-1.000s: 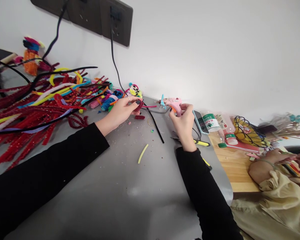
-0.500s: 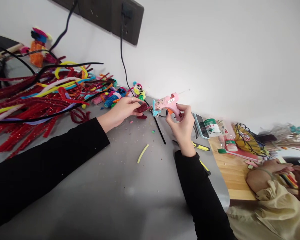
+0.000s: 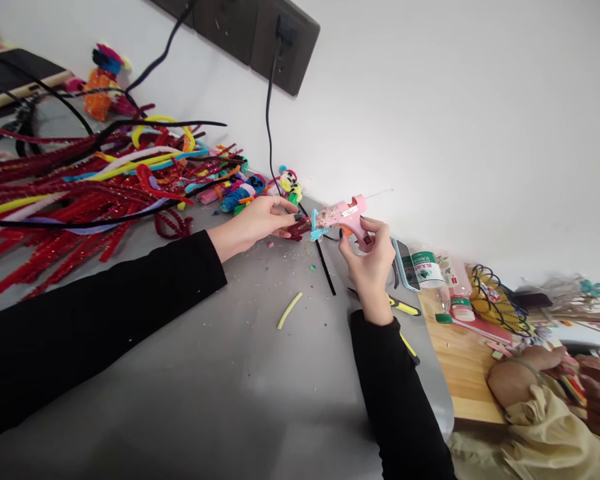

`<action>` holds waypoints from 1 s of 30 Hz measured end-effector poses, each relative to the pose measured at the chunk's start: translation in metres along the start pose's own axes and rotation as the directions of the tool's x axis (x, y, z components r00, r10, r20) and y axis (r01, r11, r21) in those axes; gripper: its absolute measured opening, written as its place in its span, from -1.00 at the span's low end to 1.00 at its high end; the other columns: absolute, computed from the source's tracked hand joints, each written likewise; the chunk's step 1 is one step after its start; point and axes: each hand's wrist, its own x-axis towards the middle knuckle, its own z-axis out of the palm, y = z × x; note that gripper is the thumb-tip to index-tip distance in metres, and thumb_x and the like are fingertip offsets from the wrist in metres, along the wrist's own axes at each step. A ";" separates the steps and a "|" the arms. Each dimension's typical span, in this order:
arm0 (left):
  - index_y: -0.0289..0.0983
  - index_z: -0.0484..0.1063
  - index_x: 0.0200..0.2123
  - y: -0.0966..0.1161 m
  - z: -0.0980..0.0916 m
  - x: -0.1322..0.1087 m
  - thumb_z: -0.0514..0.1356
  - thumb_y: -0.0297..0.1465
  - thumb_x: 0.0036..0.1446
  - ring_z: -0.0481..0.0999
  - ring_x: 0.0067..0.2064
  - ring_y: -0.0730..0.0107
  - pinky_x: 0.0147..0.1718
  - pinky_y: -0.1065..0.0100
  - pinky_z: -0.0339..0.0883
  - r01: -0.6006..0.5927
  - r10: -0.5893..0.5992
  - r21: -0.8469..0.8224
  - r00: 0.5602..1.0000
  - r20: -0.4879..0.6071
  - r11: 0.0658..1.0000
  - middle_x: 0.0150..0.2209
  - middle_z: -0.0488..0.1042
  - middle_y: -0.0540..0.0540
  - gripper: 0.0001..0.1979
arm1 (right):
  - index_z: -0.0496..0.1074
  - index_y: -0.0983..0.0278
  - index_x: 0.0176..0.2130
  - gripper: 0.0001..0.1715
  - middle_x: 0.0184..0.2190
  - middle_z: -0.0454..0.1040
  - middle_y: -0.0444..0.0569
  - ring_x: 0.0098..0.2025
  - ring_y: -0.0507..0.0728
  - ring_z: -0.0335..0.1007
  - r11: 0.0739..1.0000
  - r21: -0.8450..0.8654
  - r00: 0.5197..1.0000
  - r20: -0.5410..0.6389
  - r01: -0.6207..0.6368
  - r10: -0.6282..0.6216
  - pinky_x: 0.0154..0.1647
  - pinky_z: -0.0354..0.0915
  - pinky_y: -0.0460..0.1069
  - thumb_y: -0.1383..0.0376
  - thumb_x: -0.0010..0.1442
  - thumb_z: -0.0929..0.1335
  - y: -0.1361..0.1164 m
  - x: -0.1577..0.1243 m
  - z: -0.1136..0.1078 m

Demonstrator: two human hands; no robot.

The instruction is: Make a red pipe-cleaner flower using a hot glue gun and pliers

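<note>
My right hand (image 3: 373, 260) is wrapped around the handle of a pink hot glue gun (image 3: 347, 212). A clear glue stick pokes out of its back end, and light blue pipe cleaner (image 3: 316, 227) is wound about its front. Just left of the nozzle, my left hand (image 3: 265, 223) pinches a dark red pipe cleaner piece (image 3: 299, 229), partly hidden by the fingers. The nozzle tip is close to this piece; whether they touch I cannot tell. On the grey mat (image 3: 220, 373) below lies a short yellow-green pipe cleaner (image 3: 290, 311).
Loose pipe cleaners (image 3: 95, 200) and small finished figures (image 3: 243, 193) crowd the left. On the right are a phone (image 3: 406, 264), plastic bottles (image 3: 430, 273), yellow-black cutters (image 3: 405, 307) and a basket (image 3: 495, 297). Another person's arm (image 3: 515, 380) is beyond. A black socket strip (image 3: 285, 47) hangs above.
The view has turned a little, shifting the scene rightward. Both hands keep their holds; the red piece sits lower beside the nozzle and the left fingers have shifted slightly.
</note>
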 end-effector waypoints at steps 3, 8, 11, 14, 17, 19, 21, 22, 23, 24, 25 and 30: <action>-0.22 0.50 -0.11 0.001 0.001 -0.001 0.38 -0.32 0.15 0.68 -0.27 0.12 -0.54 0.30 0.32 0.022 -0.022 -0.007 1.000 0.017 1.000 -0.24 0.61 -0.18 -0.75 | 0.36 0.23 -0.05 -0.62 -0.07 0.55 0.10 -0.20 0.13 0.50 1.000 0.011 1.000 0.005 0.000 0.000 -0.30 0.46 0.04 0.20 0.16 0.44 -0.001 0.001 -0.001; -0.24 0.50 -0.14 0.003 0.000 -0.002 0.40 -0.31 0.15 0.67 -0.32 0.16 -0.60 0.35 0.25 0.010 -0.010 -0.002 1.000 0.011 1.000 -0.30 0.59 -0.17 -0.75 | 0.39 0.23 -0.05 -0.62 -0.10 0.57 0.09 -0.28 0.10 0.47 1.000 -0.001 1.000 -0.001 0.014 -0.014 -0.31 0.46 0.03 0.20 0.15 0.44 -0.001 0.001 -0.001; -0.26 0.49 -0.13 0.003 0.000 -0.002 0.41 -0.34 0.14 0.65 -0.37 0.25 -0.62 0.42 0.22 0.013 -0.013 -0.027 0.999 0.029 1.000 -0.35 0.57 -0.13 -0.74 | 0.40 0.24 -0.07 -0.64 -0.15 0.58 0.05 -0.34 0.06 0.44 0.999 -0.018 0.999 -0.029 0.039 -0.040 -0.31 0.45 0.01 0.19 0.16 0.44 0.000 0.000 0.000; -0.28 0.49 -0.17 0.003 0.001 -0.002 0.46 -0.38 0.10 0.64 -0.38 0.35 -0.49 0.43 0.36 0.005 -0.004 -0.062 1.000 0.017 0.998 -0.37 0.56 -0.09 -0.73 | 0.42 0.26 -0.08 -0.66 -0.21 0.58 0.00 -0.41 0.02 0.37 0.997 -0.039 0.997 -0.043 0.066 -0.068 -0.32 0.43 -0.01 0.19 0.17 0.43 0.001 0.000 0.000; -0.29 0.49 -0.19 0.005 0.003 -0.003 0.46 -0.43 0.11 0.62 -0.40 0.41 -0.43 0.44 0.40 0.008 -0.008 -0.070 1.000 0.005 0.998 -0.38 0.56 -0.07 -0.76 | 0.44 0.26 -0.07 -0.66 -0.25 0.58 -0.03 -0.45 0.01 0.34 0.996 -0.054 0.996 -0.047 0.074 -0.076 -0.35 0.42 -0.02 0.19 0.17 0.43 0.001 0.001 0.000; -0.30 0.50 -0.20 0.007 0.004 -0.005 0.41 -0.47 0.15 0.60 -0.43 0.44 -0.46 0.45 0.36 0.028 -0.028 -0.067 1.000 0.002 0.997 -0.39 0.55 -0.06 -0.82 | 0.45 0.26 -0.08 -0.66 -0.27 0.58 -0.03 -0.44 0.02 0.35 0.996 -0.062 0.996 -0.044 0.071 -0.074 -0.34 0.43 -0.02 0.18 0.17 0.43 0.001 0.001 0.000; -0.31 0.51 -0.19 0.010 0.004 -0.007 0.35 -0.51 0.21 0.59 -0.45 0.46 -0.50 0.46 0.31 0.050 -0.050 -0.064 0.999 0.003 0.997 -0.39 0.54 -0.05 -0.88 | 0.45 0.26 -0.08 -0.67 -0.26 0.59 -0.02 -0.44 0.03 0.36 0.995 -0.069 0.997 -0.038 0.065 -0.068 -0.33 0.44 -0.01 0.17 0.18 0.42 0.001 0.002 -0.001; -0.31 0.51 -0.19 0.011 0.005 -0.008 0.32 -0.52 0.23 0.58 -0.46 0.48 -0.50 0.46 0.30 0.058 -0.058 -0.063 0.998 0.003 0.996 -0.39 0.54 -0.05 -0.91 | 0.45 0.26 -0.08 -0.67 -0.26 0.59 -0.02 -0.43 0.03 0.36 0.996 -0.070 0.997 -0.031 0.062 -0.064 -0.32 0.44 -0.01 0.16 0.18 0.42 0.001 0.002 -0.001; -0.32 0.51 -0.18 0.012 0.004 -0.008 0.30 -0.54 0.25 0.57 -0.47 0.49 -0.50 0.46 0.29 0.062 -0.062 -0.062 0.998 0.003 0.996 -0.38 0.53 -0.05 -0.92 | 0.45 0.26 -0.08 -0.67 -0.25 0.59 -0.02 -0.43 0.03 0.37 0.996 -0.069 0.998 -0.024 0.058 -0.060 -0.32 0.45 -0.01 0.16 0.19 0.42 0.001 0.002 -0.001; -0.32 0.51 -0.18 0.013 0.004 -0.008 0.29 -0.54 0.26 0.57 -0.47 0.50 -0.50 0.46 0.29 0.064 -0.064 -0.061 0.998 0.000 0.996 -0.38 0.53 -0.04 -0.93 | 0.44 0.26 -0.07 -0.67 -0.25 0.59 -0.02 -0.42 0.03 0.37 0.996 -0.065 0.998 -0.016 0.055 -0.057 -0.32 0.45 0.00 0.16 0.19 0.42 0.001 0.002 -0.002; -0.32 0.51 -0.18 0.014 0.004 -0.009 0.28 -0.55 0.26 0.56 -0.47 0.51 -0.50 0.47 0.29 0.064 -0.065 -0.061 0.998 -0.001 0.996 -0.38 0.53 -0.04 -0.93 | 0.44 0.26 -0.07 -0.66 -0.25 0.59 -0.02 -0.42 0.03 0.37 0.997 -0.060 0.998 -0.010 0.054 -0.054 -0.31 0.45 -0.01 0.16 0.19 0.42 0.002 0.002 -0.002; -0.31 0.50 -0.16 0.012 0.004 -0.008 0.34 -0.53 0.21 0.57 -0.46 0.47 -0.57 0.47 0.20 0.066 -0.066 -0.060 0.998 0.004 0.996 -0.36 0.55 -0.06 -0.86 | 0.44 0.25 -0.07 -0.68 -0.28 0.58 -0.05 -0.42 0.03 0.38 0.996 -0.064 0.998 -0.004 0.061 -0.061 -0.32 0.45 -0.01 0.17 0.19 0.42 0.002 0.002 -0.003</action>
